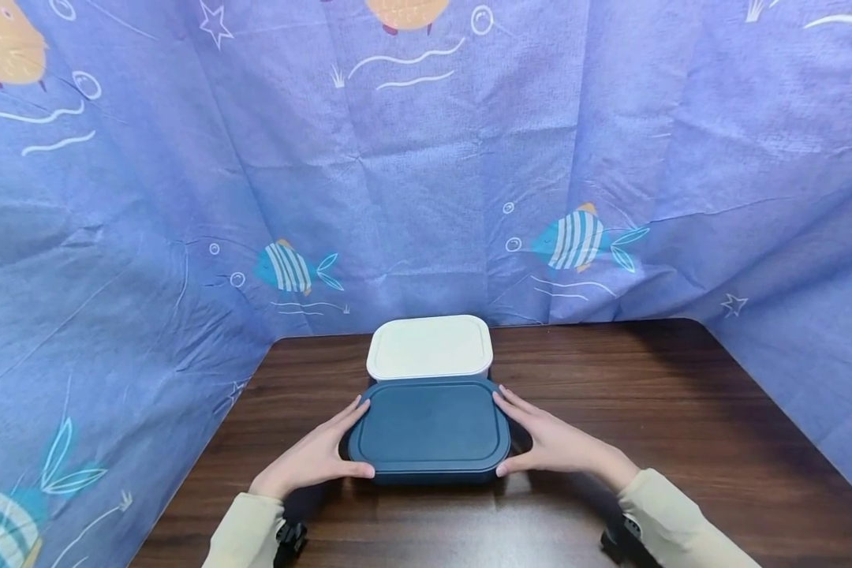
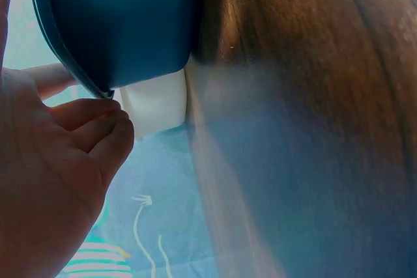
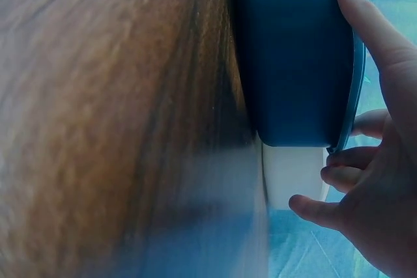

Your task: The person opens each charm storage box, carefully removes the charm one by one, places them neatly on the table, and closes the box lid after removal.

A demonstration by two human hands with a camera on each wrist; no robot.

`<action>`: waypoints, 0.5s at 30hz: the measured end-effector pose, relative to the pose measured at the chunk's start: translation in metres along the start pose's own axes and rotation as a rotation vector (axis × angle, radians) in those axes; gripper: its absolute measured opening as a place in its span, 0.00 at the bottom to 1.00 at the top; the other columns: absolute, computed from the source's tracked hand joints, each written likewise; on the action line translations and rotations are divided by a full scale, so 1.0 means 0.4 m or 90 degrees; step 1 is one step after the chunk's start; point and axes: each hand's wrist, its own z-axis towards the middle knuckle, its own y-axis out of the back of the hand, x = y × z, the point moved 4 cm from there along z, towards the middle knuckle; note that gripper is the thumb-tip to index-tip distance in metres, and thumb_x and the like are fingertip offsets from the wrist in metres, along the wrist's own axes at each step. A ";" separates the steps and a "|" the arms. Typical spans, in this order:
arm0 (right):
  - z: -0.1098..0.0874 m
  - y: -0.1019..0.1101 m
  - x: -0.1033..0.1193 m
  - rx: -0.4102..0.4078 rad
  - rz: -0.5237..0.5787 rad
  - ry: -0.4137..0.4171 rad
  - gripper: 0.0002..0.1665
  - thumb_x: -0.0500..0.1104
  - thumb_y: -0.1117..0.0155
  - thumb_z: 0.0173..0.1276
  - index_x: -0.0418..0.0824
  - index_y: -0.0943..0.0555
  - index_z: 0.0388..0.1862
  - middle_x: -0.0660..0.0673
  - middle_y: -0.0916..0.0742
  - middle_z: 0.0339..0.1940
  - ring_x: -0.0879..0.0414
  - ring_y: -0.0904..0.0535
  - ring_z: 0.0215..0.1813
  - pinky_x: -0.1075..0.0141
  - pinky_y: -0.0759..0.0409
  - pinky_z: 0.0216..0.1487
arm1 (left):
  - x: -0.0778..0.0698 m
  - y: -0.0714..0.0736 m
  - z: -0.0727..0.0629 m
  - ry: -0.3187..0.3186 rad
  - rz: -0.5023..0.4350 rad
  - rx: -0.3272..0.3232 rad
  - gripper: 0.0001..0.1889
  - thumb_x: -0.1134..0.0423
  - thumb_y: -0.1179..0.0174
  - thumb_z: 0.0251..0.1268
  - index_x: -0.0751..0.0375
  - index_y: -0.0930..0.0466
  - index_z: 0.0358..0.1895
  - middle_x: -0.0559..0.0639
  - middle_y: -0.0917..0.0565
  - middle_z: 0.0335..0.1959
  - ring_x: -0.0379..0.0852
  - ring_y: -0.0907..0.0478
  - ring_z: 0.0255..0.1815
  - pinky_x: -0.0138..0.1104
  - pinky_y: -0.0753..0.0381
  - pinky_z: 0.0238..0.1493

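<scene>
A dark blue food storage container with its lid on stands on the table, long side toward me. My left hand grips its left end, thumb at the near corner and fingers at the far corner. The right hand holds the opposite end the same way. In the left wrist view, fingertips are right at the lid's rim. The right wrist view shows the right thumb on the rim, other fingers lower at the far corner. Directly behind stands a white lidded container, its near side partly hidden by the blue one.
The dark wood table extends to both sides of the containers. A blue fabric sheet with fish prints hangs behind the table and along its sides. Dark wrist devices sit below both sleeves.
</scene>
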 end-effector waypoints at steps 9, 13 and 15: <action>0.005 0.004 0.005 -0.002 0.003 0.004 0.67 0.71 0.27 0.55 0.40 0.45 0.83 0.36 0.45 0.83 0.37 0.42 0.78 0.40 0.34 0.69 | 0.000 0.006 0.000 -0.003 -0.003 -0.004 0.57 0.33 0.29 0.51 0.45 0.50 0.82 0.52 0.51 0.83 0.58 0.46 0.79 0.58 0.35 0.69; 0.007 0.005 0.008 -0.004 0.000 0.002 0.67 0.71 0.27 0.55 0.40 0.45 0.83 0.36 0.46 0.83 0.38 0.43 0.78 0.41 0.35 0.69 | 0.000 0.008 0.000 -0.009 0.002 -0.006 0.58 0.32 0.29 0.51 0.46 0.50 0.82 0.53 0.51 0.83 0.58 0.47 0.79 0.58 0.35 0.69; 0.007 0.006 0.010 -0.004 -0.002 0.001 0.68 0.71 0.27 0.55 0.40 0.45 0.83 0.37 0.46 0.83 0.38 0.43 0.78 0.41 0.35 0.70 | -0.001 0.009 -0.001 -0.009 0.005 -0.006 0.58 0.32 0.29 0.50 0.46 0.50 0.82 0.54 0.51 0.82 0.58 0.47 0.79 0.57 0.36 0.70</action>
